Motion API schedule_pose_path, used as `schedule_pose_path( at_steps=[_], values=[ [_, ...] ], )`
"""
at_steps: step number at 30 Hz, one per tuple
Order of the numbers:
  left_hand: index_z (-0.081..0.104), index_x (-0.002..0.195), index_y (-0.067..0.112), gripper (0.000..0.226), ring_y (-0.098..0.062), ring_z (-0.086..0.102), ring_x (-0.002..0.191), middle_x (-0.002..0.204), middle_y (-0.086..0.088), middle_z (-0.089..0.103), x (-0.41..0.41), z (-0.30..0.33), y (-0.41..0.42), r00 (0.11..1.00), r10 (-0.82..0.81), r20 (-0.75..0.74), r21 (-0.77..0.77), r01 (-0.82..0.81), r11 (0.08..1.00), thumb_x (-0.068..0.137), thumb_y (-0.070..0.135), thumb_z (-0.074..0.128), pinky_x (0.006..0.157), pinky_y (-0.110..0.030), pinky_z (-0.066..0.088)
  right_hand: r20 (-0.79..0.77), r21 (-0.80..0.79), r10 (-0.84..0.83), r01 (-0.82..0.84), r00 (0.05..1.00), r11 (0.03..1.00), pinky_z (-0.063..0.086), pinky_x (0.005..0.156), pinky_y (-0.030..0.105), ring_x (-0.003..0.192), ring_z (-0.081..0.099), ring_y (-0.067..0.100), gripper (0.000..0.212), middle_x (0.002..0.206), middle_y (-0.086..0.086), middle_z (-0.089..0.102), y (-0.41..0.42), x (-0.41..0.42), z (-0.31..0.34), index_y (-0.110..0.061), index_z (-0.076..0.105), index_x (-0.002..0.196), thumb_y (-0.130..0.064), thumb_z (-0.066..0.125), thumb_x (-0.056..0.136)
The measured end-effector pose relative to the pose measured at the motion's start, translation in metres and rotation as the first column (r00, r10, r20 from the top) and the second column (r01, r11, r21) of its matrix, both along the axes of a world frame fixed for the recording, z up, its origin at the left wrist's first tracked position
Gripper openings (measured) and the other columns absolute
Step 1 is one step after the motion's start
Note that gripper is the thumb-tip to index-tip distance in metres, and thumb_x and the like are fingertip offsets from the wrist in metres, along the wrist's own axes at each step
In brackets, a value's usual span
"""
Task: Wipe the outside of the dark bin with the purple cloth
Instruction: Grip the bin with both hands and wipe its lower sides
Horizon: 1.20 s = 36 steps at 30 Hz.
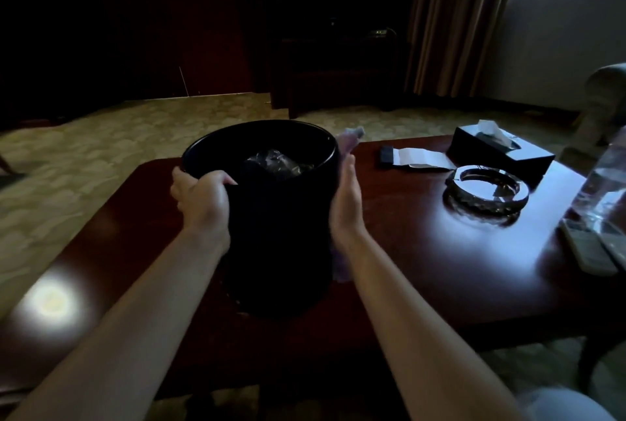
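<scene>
My left hand [200, 199] grips the round dark bin's [281, 234] rim — my right hand [345, 197], fingers straight, presses the crumpled purple cloth [352, 138] against its side.

The bin [277, 234] was black, the cloth [350, 139] pale purple. The surface [423, 251] was glossy reddish-brown wood. The carpet [101, 149] showed an olive-and-cream scalloped pattern; the curtain [457, 14] had brown vertical stripes.
</scene>
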<state>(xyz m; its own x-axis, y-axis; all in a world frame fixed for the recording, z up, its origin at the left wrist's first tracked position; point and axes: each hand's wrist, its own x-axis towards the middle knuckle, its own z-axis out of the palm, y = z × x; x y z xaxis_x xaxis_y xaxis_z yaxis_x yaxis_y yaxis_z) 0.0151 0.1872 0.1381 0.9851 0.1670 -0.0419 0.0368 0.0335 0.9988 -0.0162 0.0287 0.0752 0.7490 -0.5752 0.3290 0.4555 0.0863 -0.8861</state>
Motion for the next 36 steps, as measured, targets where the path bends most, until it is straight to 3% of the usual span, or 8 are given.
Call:
schedule_pose_path(
  at_steps=[6, 9, 12, 17, 23, 29, 31, 36],
  values=[
    [0.033, 0.143, 0.011, 0.067, -0.025, 0.057, 0.09, 0.125, -0.014, 0.05, 0.008, 0.009, 0.022, 0.993, -0.12, 0.003, 0.008, 0.12, 0.993, 0.079, -0.002, 0.048, 0.041, -0.021, 0.042, -0.391, 0.464, 0.22, -0.015, 0.894, 0.886, 0.055, 0.069, 0.029, 0.087, 0.07, 0.017, 0.053, 0.117, 0.01, 0.067, 0.025, -0.025, -0.087, -0.03, 0.062, 0.116, -0.068, 0.035, 0.091],
    [0.045, 0.133, 0.004, 0.053, -0.017, 0.051, 0.062, 0.083, -0.006, 0.052, 0.005, 0.011, 0.026, 0.984, -0.176, 0.022, -0.007, 0.176, 0.984, 0.08, -0.005, 0.043, 0.032, -0.012, 0.038, -0.404, 0.502, 0.155, 0.077, 0.902, 0.862, 0.052, 0.079, 0.035, 0.105, 0.063, 0.017, 0.073, 0.132, 0.005, 0.057, 0.042, -0.032, -0.095, -0.034, 0.05, 0.131, -0.082, 0.032, 0.079],
    [0.048, 0.129, 0.006, 0.051, -0.019, 0.054, 0.064, 0.081, -0.005, 0.054, 0.007, 0.01, 0.033, 0.975, -0.22, 0.005, -0.029, 0.22, 0.975, 0.08, -0.003, 0.043, 0.043, -0.016, 0.045, -0.22, 0.193, -0.135, 0.179, 0.966, 0.965, 0.022, 0.117, 0.041, 0.141, 0.028, 0.004, 0.075, 0.154, -0.016, 0.027, 0.063, -0.035, -0.064, -0.048, 0.026, 0.145, -0.081, 0.029, 0.078],
    [0.048, 0.13, 0.005, 0.052, -0.016, 0.052, 0.06, 0.077, -0.004, 0.052, 0.008, 0.009, 0.034, 0.973, -0.229, 0.038, -0.011, 0.23, 0.973, 0.079, -0.005, 0.042, 0.036, -0.011, 0.039, 0.031, -0.115, -0.216, 0.218, 0.976, 0.969, 0.01, 0.119, 0.028, 0.144, 0.009, -0.002, 0.065, 0.159, -0.012, 0.011, 0.06, -0.029, -0.004, -0.025, 0.011, 0.153, -0.053, 0.021, 0.095],
    [0.05, 0.126, 0.012, 0.055, -0.02, 0.055, 0.062, 0.085, -0.008, 0.055, 0.015, 0.005, 0.035, 0.966, -0.252, 0.065, -0.05, 0.255, 0.966, 0.074, -0.003, 0.041, 0.04, -0.015, 0.043, -0.224, 0.293, 0.045, 0.024, 0.973, 0.956, 0.049, 0.09, 0.028, 0.111, 0.06, 0.017, 0.061, 0.129, 0.008, 0.06, 0.004, 0.003, -0.041, -0.02, 0.05, 0.137, -0.06, 0.033, 0.095],
    [0.035, 0.142, 0.015, 0.067, -0.026, 0.058, 0.103, 0.126, -0.013, 0.052, 0.01, -0.004, 0.022, 0.989, -0.11, 0.095, -0.099, 0.12, 0.988, 0.077, 0.007, 0.046, 0.075, -0.028, 0.052, -0.376, 0.253, -0.107, 0.213, 0.92, 0.944, 0.017, 0.12, 0.041, 0.144, 0.019, 0.01, 0.06, 0.159, -0.007, 0.014, 0.072, -0.042, -0.109, -0.031, 0.013, 0.152, -0.049, 0.033, 0.099],
    [0.016, 0.149, 0.023, 0.089, -0.026, 0.037, 0.132, 0.151, -0.007, 0.028, -0.006, -0.014, 0.003, 0.996, 0.038, 0.075, -0.064, -0.033, 0.997, 0.071, 0.026, 0.06, 0.104, -0.043, 0.039, -0.307, 0.302, -0.088, 0.185, 0.948, 0.935, 0.017, 0.12, 0.043, 0.144, 0.02, 0.009, 0.054, 0.159, -0.01, 0.015, 0.08, -0.044, -0.098, -0.041, 0.018, 0.149, -0.05, 0.032, 0.098],
    [0.006, 0.15, 0.02, 0.107, -0.021, 0.015, 0.143, 0.156, 0.002, 0.011, -0.035, -0.015, -0.026, 0.983, 0.133, 0.127, -0.031, -0.131, 0.991, 0.059, 0.033, 0.061, 0.113, -0.052, 0.023, -0.039, 0.009, -0.187, 0.188, 0.981, 0.982, 0.012, 0.121, 0.034, 0.145, 0.011, 0.0, 0.072, 0.159, -0.014, 0.009, 0.083, -0.041, -0.034, -0.034, 0.01, 0.151, -0.06, 0.03, 0.087]
  ],
)
